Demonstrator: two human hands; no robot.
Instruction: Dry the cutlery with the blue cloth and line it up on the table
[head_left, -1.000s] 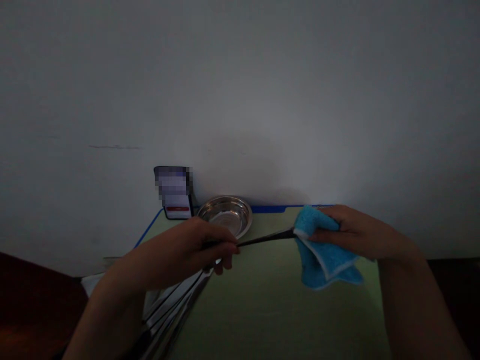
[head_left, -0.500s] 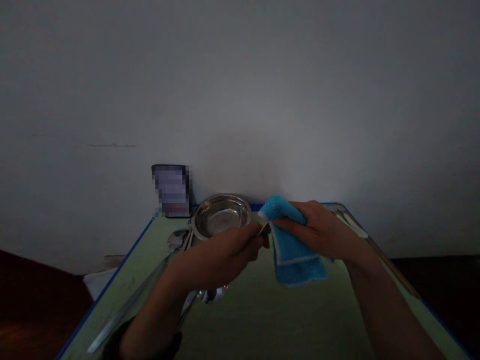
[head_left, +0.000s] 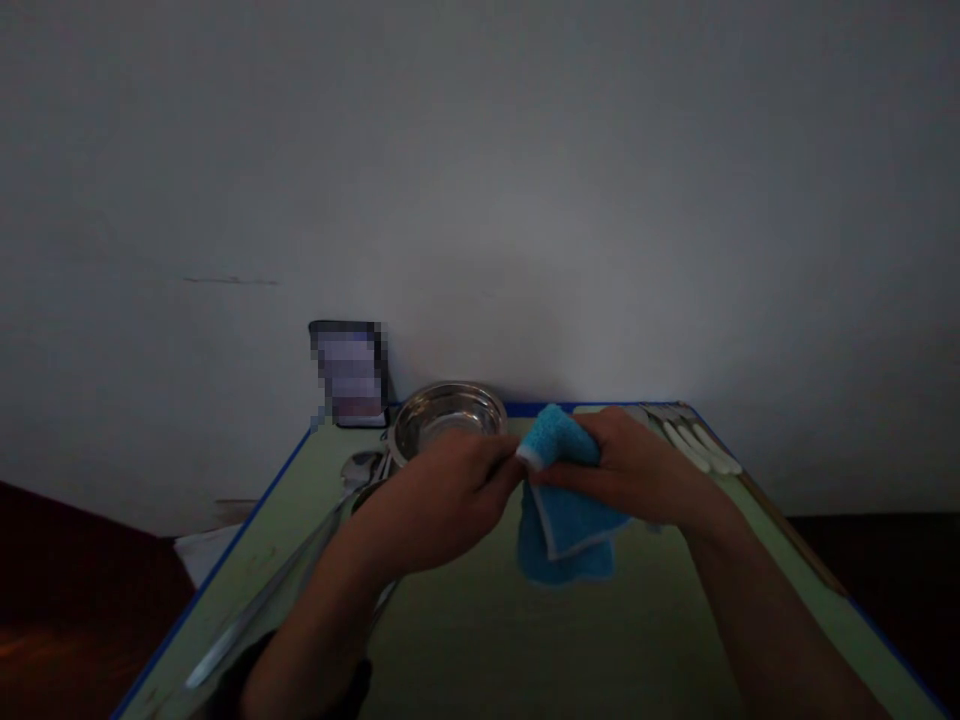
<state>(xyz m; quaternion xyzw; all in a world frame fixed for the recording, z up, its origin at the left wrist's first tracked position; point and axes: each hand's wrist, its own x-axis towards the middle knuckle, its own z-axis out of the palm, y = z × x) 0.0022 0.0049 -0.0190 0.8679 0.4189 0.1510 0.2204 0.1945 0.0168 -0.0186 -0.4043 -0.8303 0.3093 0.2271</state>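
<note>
My right hand is closed on a folded light-blue cloth with a white edge, and its lower flap hangs above the table. Close against the cloth, my left hand is pinched shut on the end of a thin metal utensil, whose kind I cannot tell because fingers and cloth cover it. Beyond my left hand stands a shiny steel bowl. Left of it a metal spoon lies on the table, partly behind my forearm.
A phone leans on the wall behind the green table, which has a blue edge. Several forks with white handles lie at the back right. A long metal utensil lies along the left side.
My hands have come closer together, and the cloth now reaches my left fingers, covering the metal strip that showed between them. The view has shifted slightly.
</note>
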